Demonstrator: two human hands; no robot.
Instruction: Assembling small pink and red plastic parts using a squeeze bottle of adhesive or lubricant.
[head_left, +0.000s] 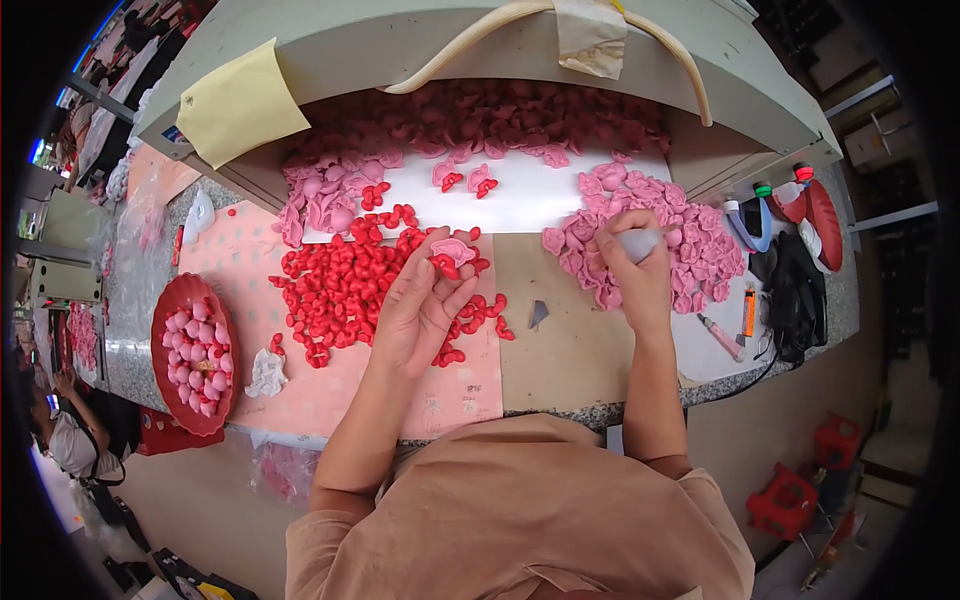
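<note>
My left hand (418, 312) is closed on a pink molded plastic piece (455, 250) with a glossy red piece against its lower edge, pinched between thumb and fingers. It is above a spread pile of small red curved pieces (335, 290). Over on the right, my right hand (640, 275) wraps round a whitish, translucent squeeze bottle (638, 243), whose lower part the fingers hide. Beneath and around that hand is a heap of pink cup-shaped pieces (705, 250). Two pink pieces with red parts (482, 182) lie on the white sheet (410, 212) farther back.
A red scalloped dish (232, 400) of round pink pieces stands at left beside crumpled white tissue (267, 373). More pink pieces (480, 110) fill the recess under a grey housing (350, 65). A grey shard (538, 313), a tube (722, 338) and a black bag (797, 300) lie rightward.
</note>
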